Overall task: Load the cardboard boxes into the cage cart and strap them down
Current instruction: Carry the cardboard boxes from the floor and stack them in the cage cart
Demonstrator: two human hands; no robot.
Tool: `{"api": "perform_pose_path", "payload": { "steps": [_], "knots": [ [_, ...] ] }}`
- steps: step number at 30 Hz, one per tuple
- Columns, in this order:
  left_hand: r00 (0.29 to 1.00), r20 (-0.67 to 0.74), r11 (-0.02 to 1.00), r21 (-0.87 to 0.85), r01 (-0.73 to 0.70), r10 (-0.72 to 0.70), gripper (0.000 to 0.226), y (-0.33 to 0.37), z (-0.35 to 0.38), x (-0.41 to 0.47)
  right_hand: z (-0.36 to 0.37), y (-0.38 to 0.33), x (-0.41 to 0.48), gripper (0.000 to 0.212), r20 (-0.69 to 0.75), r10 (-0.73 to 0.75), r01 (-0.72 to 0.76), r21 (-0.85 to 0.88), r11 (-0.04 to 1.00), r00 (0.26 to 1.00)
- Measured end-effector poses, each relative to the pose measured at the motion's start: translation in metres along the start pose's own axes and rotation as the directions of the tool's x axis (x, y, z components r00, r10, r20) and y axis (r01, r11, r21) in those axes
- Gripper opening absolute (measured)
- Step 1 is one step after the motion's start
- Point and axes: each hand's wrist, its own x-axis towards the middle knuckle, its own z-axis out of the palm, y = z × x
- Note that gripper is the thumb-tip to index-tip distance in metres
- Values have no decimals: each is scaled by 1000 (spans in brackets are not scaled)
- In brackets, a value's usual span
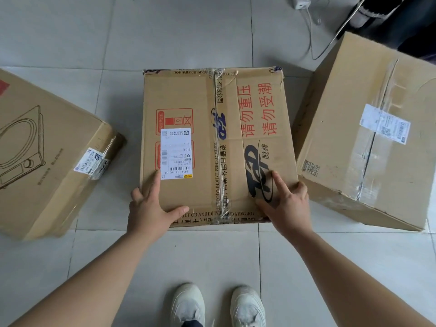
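Observation:
Three cardboard boxes stand on the tiled floor. The middle box (pixel 203 119) has red Chinese print, a white shipping label and a taped seam. My left hand (pixel 151 206) rests on its near left corner, fingers spread over the top and side. My right hand (pixel 286 204) rests on its near right corner, index finger straight on the top, other fingers over the side edge. A box with an appliance drawing (pixel 44 161) lies to the left. A taller taped box (pixel 368 138) sits to the right. No cage cart or strap is in view.
Grey floor tiles (pixel 188 31) stretch beyond the boxes. A white power adapter (pixel 300 2) with cables lies at the far right, beside dark objects in the corner. My white shoes (pixel 217 305) stand just before the middle box.

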Motion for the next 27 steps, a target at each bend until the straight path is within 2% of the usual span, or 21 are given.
{"api": "perform_pose_path", "payload": {
  "steps": [6,10,14,18,23,27],
  "knots": [
    [998,-28,998,-28,59,-60,109,18,-54,-30,-52,-37,-16,70,-130,-37,34,-31,999,991],
    [992,-28,993,-19,120,-120,104,28,-111,-67,-101,-74,-38,63,-99,-61,54,-68,996,993],
    [984,-46,985,-19,171,-172,102,31,-177,-122,-143,-111,-73,69,-92,-124,118,-67,991,988],
    [962,-123,970,-66,236,-242,101,25,-244,-185,-188,-158,-115,74,-64,-236,231,-77,970,970],
    [910,-249,939,-180,294,-332,100,17,-320,-283,-261,-231,-180,67,-26,-407,402,-110,909,913],
    [834,-320,886,-276,373,-450,100,10,-363,-372,-317,-284,-236,66,22,-578,575,-137,806,816]
  ]
}}
